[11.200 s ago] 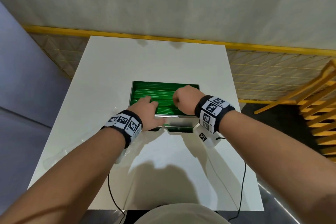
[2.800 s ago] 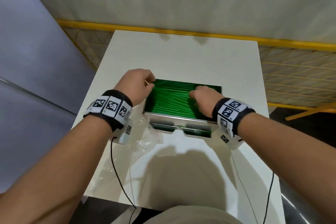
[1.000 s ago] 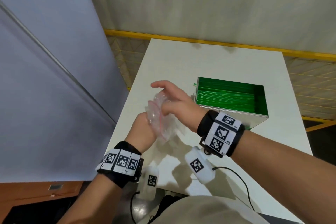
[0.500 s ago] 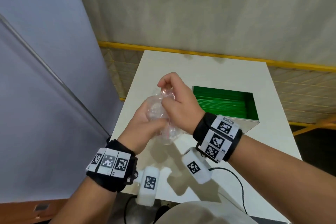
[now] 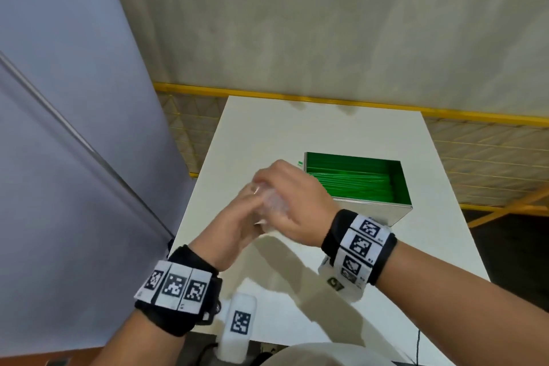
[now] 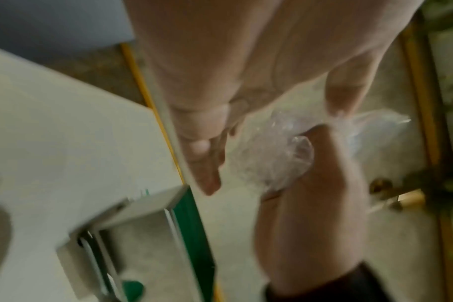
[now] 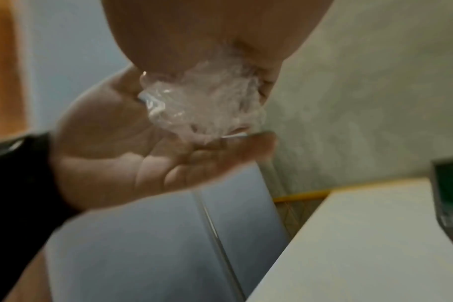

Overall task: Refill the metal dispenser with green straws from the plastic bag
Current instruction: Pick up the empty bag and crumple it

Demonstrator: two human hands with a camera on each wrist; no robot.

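The metal dispenser [image 5: 374, 218] stands on the white table [image 5: 297, 134], its open top full of green straws [image 5: 347, 184]. Left of it, above the table's left edge, both hands squeeze the crumpled clear plastic bag [image 5: 271, 209] into a ball. My left hand [image 5: 237, 223] lies under it, palm up, with fairly straight fingers [image 7: 220, 155]. From above, my right hand [image 5: 294, 202] curls round the bag [image 7: 204, 102]. In the left wrist view the bag [image 6: 269, 155] sits between my left fingers [image 6: 202, 143] and the right hand [image 6: 313, 183]. No straws show inside the bag.
A grey-blue panel [image 5: 74, 128] rises close beside the table on the left. A pale wall with a yellow rail [image 5: 297, 96] runs behind it. The dispenser [image 6: 142, 235] is near the hands, at the right edge of the right wrist view [image 7: 450, 194].
Both hands left the dispenser and picked up the bag at the table's left. Over the last second they have crushed it smaller, the right hand closing over it.
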